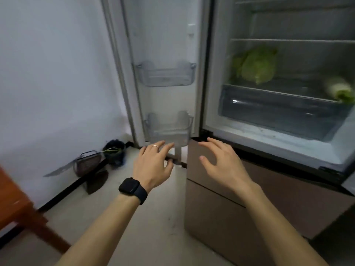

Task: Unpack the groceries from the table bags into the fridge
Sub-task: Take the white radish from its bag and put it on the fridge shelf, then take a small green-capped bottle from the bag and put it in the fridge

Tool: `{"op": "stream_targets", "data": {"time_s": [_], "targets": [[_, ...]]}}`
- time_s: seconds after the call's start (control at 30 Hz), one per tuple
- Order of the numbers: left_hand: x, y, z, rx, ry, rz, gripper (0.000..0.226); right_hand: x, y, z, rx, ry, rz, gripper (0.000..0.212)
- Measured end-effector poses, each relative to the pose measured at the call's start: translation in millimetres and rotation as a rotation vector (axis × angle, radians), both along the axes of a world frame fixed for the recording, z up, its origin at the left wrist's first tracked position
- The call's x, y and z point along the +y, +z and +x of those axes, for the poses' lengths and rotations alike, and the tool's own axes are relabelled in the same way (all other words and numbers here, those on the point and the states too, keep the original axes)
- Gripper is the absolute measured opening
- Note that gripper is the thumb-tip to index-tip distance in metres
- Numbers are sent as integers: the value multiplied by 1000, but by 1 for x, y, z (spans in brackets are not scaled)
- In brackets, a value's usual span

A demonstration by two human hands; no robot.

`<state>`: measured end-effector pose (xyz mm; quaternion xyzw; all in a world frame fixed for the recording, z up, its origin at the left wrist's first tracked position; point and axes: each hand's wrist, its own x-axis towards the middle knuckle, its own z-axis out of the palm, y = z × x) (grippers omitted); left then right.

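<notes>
Fridge (pixel 209 73) open, door (pixel 163 45) swung wide at 12 o'clock. Left hand (pixel 151 166) and right hand (pixel 222 162) raised at centre, empty, fingers spread apart and loosely curled. Black watch (pixel 132 190) on left wrist, ring on one finger. Inside at 2 o'clock: blurred green cabbage (pixel 257 66) on shelf, second leafy vegetable (pixel 340 91) at 3 o'clock, above clear drawer (pixel 278 110). Door bins (pixel 165 75) without contents.
</notes>
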<state>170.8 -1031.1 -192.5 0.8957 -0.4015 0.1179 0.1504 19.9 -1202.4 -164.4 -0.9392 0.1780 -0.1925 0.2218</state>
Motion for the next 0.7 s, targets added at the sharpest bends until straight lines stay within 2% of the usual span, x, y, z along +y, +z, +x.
{"op": "stream_targets", "data": {"time_s": [0.23,0.47,0.7], "targets": [[230,-25,28,55,393,16,56,174,-8,91,38,353,-52,45],[488,-36,37,54,730,37,55,411,-27,174,12,643,-58,42],[723,-54,22,140,998,59,56,643,-48,221,70,930,-45,42]]}}
